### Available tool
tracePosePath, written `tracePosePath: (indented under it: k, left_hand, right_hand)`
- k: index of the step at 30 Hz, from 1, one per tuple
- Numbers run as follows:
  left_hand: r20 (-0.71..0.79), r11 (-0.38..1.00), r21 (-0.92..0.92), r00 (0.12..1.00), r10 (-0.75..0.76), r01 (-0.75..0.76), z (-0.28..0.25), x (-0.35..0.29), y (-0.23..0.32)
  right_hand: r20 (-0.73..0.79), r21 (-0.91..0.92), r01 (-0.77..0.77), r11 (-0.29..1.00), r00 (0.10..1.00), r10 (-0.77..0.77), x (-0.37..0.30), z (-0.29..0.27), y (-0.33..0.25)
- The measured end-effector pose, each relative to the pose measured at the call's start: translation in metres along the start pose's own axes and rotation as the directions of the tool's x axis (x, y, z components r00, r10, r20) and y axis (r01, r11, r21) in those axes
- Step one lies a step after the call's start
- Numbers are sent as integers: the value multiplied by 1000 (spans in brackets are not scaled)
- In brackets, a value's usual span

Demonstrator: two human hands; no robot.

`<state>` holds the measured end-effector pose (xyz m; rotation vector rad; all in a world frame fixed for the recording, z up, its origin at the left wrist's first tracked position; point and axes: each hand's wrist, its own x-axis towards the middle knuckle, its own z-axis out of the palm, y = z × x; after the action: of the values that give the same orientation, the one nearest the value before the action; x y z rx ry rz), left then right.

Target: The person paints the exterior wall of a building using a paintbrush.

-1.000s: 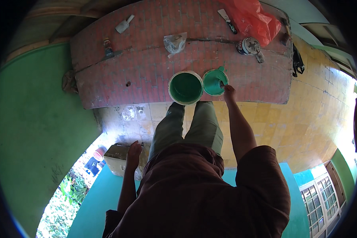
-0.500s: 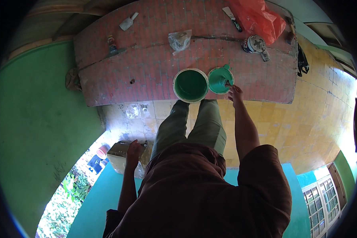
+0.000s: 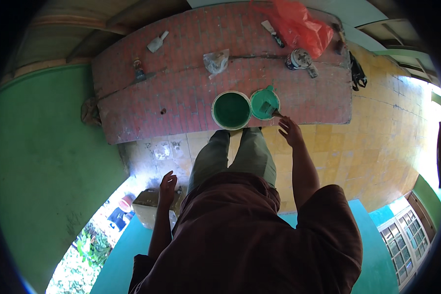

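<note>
Green-coated containers [image 3: 232, 127], two; one brush [image 3: 269, 109] in the smaller; two hands [image 3: 291, 132]

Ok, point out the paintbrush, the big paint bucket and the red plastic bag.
Paintbrush [image 3: 267, 108]: head view, on its bristle end.
Big paint bucket [image 3: 213, 111]: head view, on its left rim.
Red plastic bag [image 3: 303, 30]: head view, on its crumpled middle.

2 hands: L hand [image 3: 168, 182], R hand [image 3: 292, 133]. 1 paint bkt [image 3: 213, 113], 1 smaller grn container [image 3: 258, 99], min. 1 brush [image 3: 267, 108] (others too small to tell), 1 tin [image 3: 290, 62]. 3 plastic bags: red bag [image 3: 301, 29], clr bag [image 3: 218, 61], blk bag [image 3: 357, 74].
</note>
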<state>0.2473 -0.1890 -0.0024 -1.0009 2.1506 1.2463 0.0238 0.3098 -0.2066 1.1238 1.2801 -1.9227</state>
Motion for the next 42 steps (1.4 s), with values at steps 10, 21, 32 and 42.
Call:
tracePosePath:
  k: [10, 21, 32, 42]
  left_hand:
    - [131, 987, 27, 980, 151, -156, -38, 72, -15]
    - [248, 901, -97, 867, 433, -423, -44, 144, 20]
    - [575, 817, -93, 639, 511, -569, 47, 124, 22]
    - [840, 649, 11, 359, 406, -761, 121, 86, 42]
  right_hand:
    - [440, 560, 106, 822, 803, -403, -145, 40, -2]
    - [417, 881, 63, 469, 367, -831, -272, 103, 6]
    - [155, 959, 218, 183, 140, -978, -433, 55, 84]
    - [-334, 883, 392, -260, 133, -933, -554, 32, 219]
